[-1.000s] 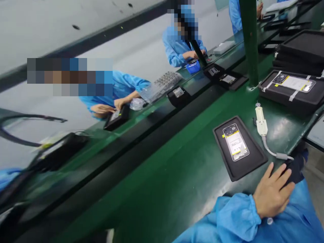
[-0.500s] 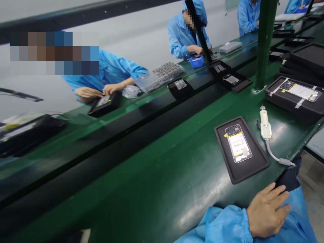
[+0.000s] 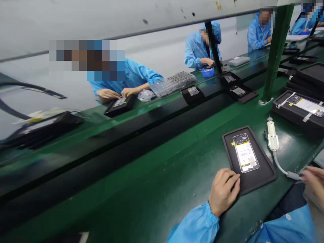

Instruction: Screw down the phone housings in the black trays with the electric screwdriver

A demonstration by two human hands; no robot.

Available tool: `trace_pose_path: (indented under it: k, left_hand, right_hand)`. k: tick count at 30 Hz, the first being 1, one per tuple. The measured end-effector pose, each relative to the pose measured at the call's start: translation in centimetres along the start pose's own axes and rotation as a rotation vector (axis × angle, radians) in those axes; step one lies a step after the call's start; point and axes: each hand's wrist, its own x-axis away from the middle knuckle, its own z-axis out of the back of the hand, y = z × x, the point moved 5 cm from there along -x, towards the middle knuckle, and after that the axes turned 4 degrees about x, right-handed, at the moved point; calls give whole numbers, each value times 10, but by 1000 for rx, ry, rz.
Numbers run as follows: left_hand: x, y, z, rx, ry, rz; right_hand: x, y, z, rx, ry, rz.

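An opened smartphone (image 3: 245, 153), its white battery and a yellow tab showing, lies in a black foam tray (image 3: 263, 177) on the green bench. My left hand (image 3: 224, 191) is at the tray's near left edge, fingers bent together and closed on the rim. At the right border my right hand (image 3: 315, 182) is partly out of frame and smeared by motion. It is beside the cable's grey sleeve (image 3: 293, 175); whether it touches it I cannot tell. Right of the tray lies a white electric screwdriver (image 3: 272, 136), tip pointing away from me.
Another opened phone (image 3: 306, 104) is taped on a stack of black trays (image 3: 286, 109) at the right. A green post (image 3: 274, 60) rises behind. Across the dark channel (image 3: 121, 135), people in blue work at a bench with a clear compartment box (image 3: 173, 84) and a blue bin (image 3: 208, 72).
My left hand has moved from my lap leftward to the foam tray's edge. My right hand has come into view at the right. The camera view has shifted slightly.
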Motion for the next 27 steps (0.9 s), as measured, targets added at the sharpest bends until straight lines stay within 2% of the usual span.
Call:
trace_pose_path:
  k: [2, 4, 7, 9, 13, 18, 20, 22, 25, 27]
  left_hand:
    - [2, -14, 1, -50, 30, 69]
    - [7, -25, 0, -115, 49, 173]
    - [16, -43, -5, -236, 30, 381]
    - [19, -53, -10, -273, -34, 518]
    - [13, -60, -21, -239, -216, 696]
    - [1, -52, -21, -253, -328, 724]
    - [-1, -49, -20, -251, -336, 718]
    - [-3, -46, -19, -246, -338, 714]
    - [-4, -45, -19, -231, -349, 729]
    - [-3, -45, -18, -207, -337, 739]
  right_hand:
    - [1, -37, -50, 7, -202, 206]
    - [-1, -72, -103, 189, -278, 408]
    - [-6, -100, -163, 664, -342, 451]
    - [-7, -106, -180, 857, -389, 420]
    - [-6, -113, -182, 937, -424, 419]
    - [-15, -117, -165, 833, -430, 456]
    - [-24, -112, -154, 681, -380, 432]
    - [-33, -101, -144, 420, -311, 345]
    - [-35, -81, -145, 38, -286, 200]
    - [-30, -75, -148, -29, -259, 234]
